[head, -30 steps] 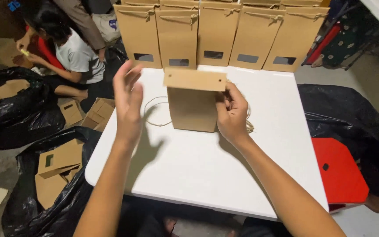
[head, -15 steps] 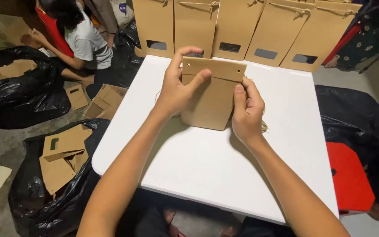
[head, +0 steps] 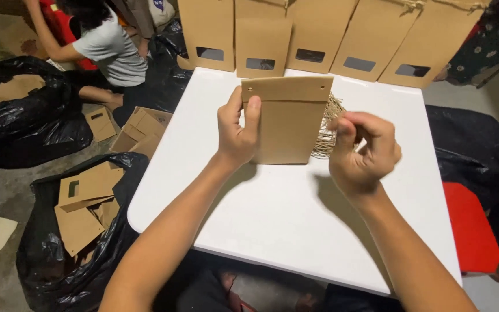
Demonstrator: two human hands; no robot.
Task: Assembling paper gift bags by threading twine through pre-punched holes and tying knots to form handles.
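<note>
A white table (head: 284, 231) with rounded corners fills the middle of the view, its top bare in front and lit evenly. On it stands a brown paper bag (head: 287, 124), upright, its top folded over into a flap with a small hole near each end. The left hand (head: 237, 132) grips the bag's left edge — thumb on the front, fingers curled round behind. The right hand (head: 364, 151) is off the bag, just to its right and above the table, fingers curled in with thumb and fingertips drawn together; whether they pinch anything I cannot tell. Behind the bag, between it and the right hand, lies a loose tangle of twine (head: 326, 130) on the tabletop.

Along the far edge of the table stands a row of bags (head: 319, 37) of the same brown paper, each with a small dark window low on its front, leaning side by side.

The room is cluttered. On the floor to the left, black plastic sacks (head: 47, 254) hold flat brown cardboard pieces (head: 85, 202), and more cardboard lies near the table's corner. At the upper left another person (head: 108, 49) in a grey shirt sits on the floor, bent over. To the right of the table is a red stool (head: 472, 228) — beside it more black plastic.
</note>
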